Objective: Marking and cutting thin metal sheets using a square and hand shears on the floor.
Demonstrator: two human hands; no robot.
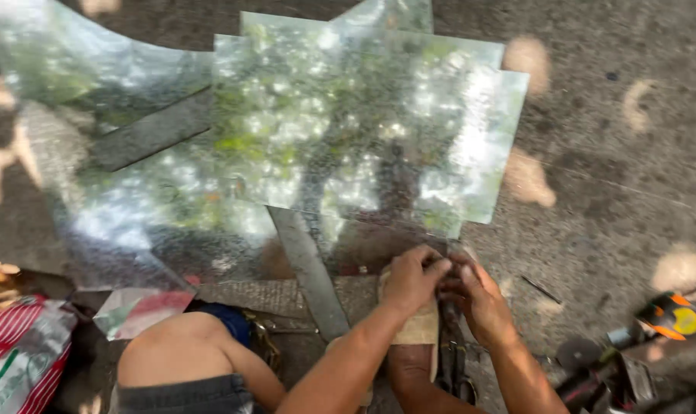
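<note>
Both hands meet at the near edge of a stack of shiny metal sheets (363, 130) lying on the bare ground (616, 199). The left hand (411, 280) has its grip curled shut, fingers pinching something small and dark at the sheet edge; what it is cannot be made out. The right hand (480, 299) closes its grip against the same spot, touching the left fingers. A flat metal strip (311, 276) lies just left of them. A striped sack (18, 353) sits at far left.
</note>
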